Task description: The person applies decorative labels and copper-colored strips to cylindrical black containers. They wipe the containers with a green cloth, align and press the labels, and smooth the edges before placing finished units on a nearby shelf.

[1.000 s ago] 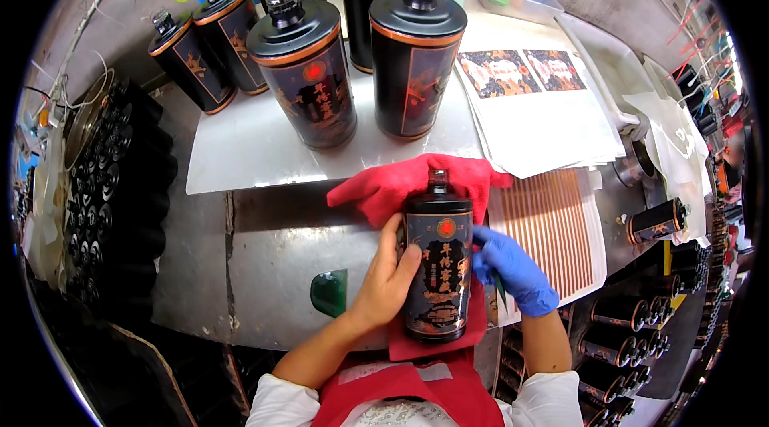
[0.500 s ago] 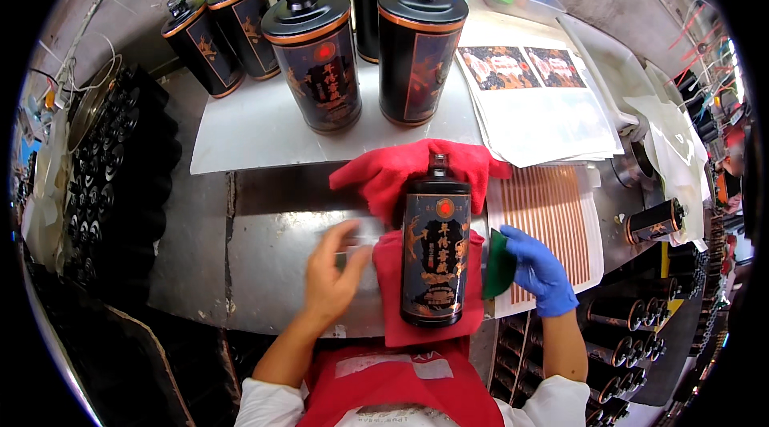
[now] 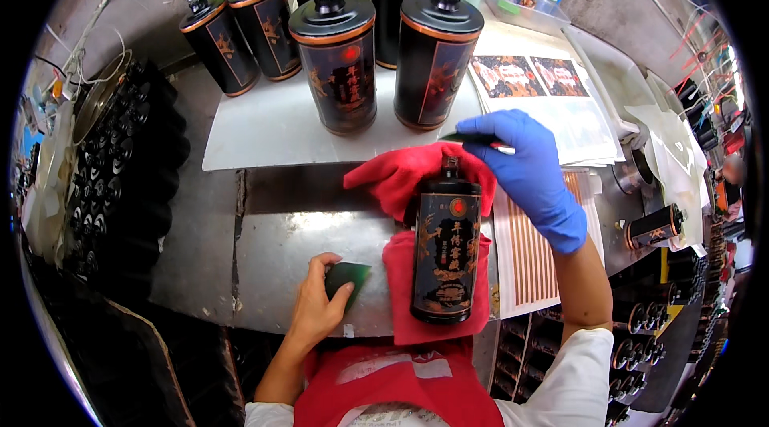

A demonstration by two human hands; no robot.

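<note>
Hands have shifted above the metal table.

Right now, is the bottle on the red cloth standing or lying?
The bottle is lying: its decorated front faces up and its neck points toward the standing bottles.

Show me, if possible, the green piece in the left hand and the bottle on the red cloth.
Green piece [image 3: 354, 275], head view: its flat face.
Bottle [image 3: 447, 252], head view: its decorated front.
</note>
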